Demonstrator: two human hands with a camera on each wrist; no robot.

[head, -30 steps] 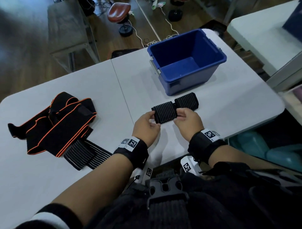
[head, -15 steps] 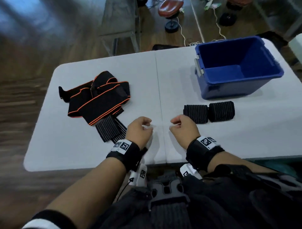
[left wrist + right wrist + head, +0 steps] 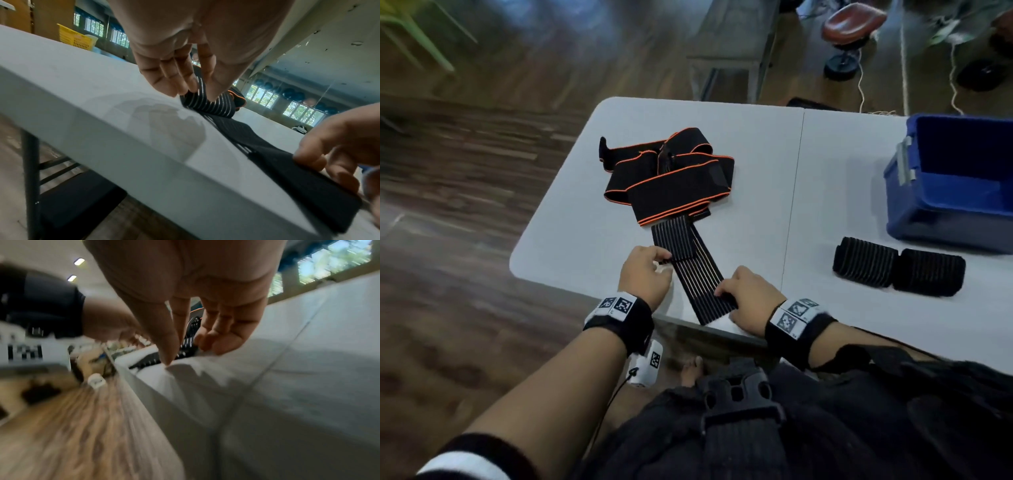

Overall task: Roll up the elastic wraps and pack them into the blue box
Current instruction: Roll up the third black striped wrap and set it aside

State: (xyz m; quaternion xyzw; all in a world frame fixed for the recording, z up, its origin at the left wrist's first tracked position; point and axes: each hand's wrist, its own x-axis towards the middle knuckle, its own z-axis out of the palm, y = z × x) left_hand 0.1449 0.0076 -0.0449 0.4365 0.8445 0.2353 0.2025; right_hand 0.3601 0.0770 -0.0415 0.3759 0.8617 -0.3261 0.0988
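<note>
Both hands [image 3: 643, 274] [image 3: 748, 299] now pinch striped wrap [image 3: 697, 274].

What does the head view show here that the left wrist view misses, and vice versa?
Head only: the blue box and two rolled wraps beside it. Left wrist only: the left hand pinching the striped wrap between thumb and fingertips. Both: the right hand on the wrap's near end, the orange-edged wraps, and the white table.
</note>
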